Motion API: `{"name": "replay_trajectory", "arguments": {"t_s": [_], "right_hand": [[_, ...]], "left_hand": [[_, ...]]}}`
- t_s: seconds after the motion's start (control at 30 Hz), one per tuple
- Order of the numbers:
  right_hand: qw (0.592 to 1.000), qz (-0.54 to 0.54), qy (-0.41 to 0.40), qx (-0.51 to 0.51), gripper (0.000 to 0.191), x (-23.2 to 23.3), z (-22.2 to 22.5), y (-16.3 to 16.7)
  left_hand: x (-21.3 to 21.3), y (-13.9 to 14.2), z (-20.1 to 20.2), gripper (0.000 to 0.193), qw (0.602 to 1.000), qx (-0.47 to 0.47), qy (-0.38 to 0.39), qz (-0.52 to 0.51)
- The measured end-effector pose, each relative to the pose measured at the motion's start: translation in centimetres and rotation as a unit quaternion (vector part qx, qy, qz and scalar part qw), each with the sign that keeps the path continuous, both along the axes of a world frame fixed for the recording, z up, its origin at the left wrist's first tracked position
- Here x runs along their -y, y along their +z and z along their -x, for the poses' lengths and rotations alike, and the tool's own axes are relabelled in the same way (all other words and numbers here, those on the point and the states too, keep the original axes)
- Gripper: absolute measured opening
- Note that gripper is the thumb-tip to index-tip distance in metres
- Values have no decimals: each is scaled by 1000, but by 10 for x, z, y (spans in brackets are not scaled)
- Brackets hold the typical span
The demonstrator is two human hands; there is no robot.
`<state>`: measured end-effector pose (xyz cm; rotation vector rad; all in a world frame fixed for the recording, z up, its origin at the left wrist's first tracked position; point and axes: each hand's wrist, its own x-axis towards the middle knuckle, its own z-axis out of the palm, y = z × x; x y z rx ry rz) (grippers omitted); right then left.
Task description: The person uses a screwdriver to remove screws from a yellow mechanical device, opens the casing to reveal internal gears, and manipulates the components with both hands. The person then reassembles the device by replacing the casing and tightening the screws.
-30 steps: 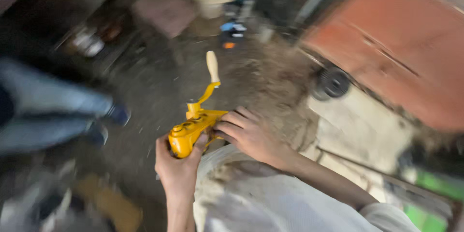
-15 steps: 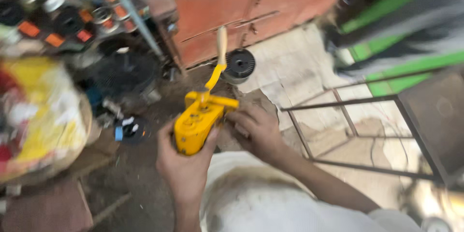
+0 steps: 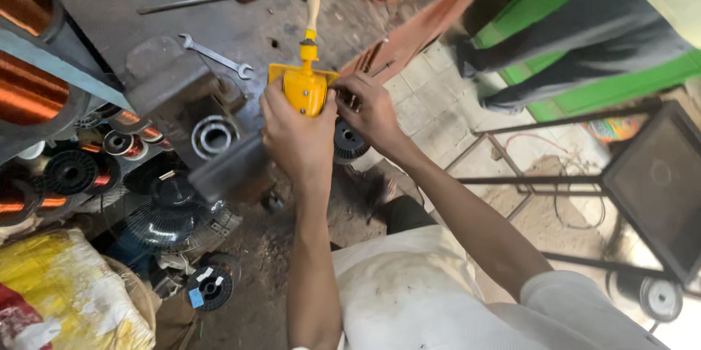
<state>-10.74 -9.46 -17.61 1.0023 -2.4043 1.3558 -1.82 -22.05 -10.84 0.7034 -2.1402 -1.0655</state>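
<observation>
My left hand [image 3: 296, 135] grips the body of a yellow hand-cranked tool [image 3: 304, 86] and holds it upright in front of me. Its crank arm ends in a pale wooden handle [image 3: 313, 4] that points up and away. My right hand [image 3: 369, 108] rests against the tool's right side, fingers curled on a dark part there. Just below the hands sits a black round spool [image 3: 349, 142], partly hidden by my right wrist.
A dark metal workbench [image 3: 131, 7] carries a spanner [image 3: 217, 56], pliers and a rod, with a vise [image 3: 179, 98] at its edge. Copper wire spools [image 3: 69, 171] and a fan [image 3: 175, 222] crowd the lower left. Another person's legs [image 3: 584, 36] stand top right beside a metal frame [image 3: 548, 182].
The view has swung from the floor to the workbench. Both hands have stayed on the yellow tool, which now stands more upright and nearer the bench.
</observation>
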Motion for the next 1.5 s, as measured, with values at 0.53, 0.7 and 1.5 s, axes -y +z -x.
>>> {"name": "replay_trajectory", "arguments": {"t_s": [0.53, 0.7, 1.5], "right_hand": [[981, -110, 156, 39, 30, 49, 192, -58], [966, -122, 196, 114, 25, 54, 188, -56], [967, -98, 130, 198, 25, 52, 186, -49]], "left_hand": [[12, -74, 185, 71, 947, 214, 218, 98], [23, -62, 172, 68, 942, 222, 220, 124], [59, -43, 167, 66, 955, 260, 105, 100]]}}
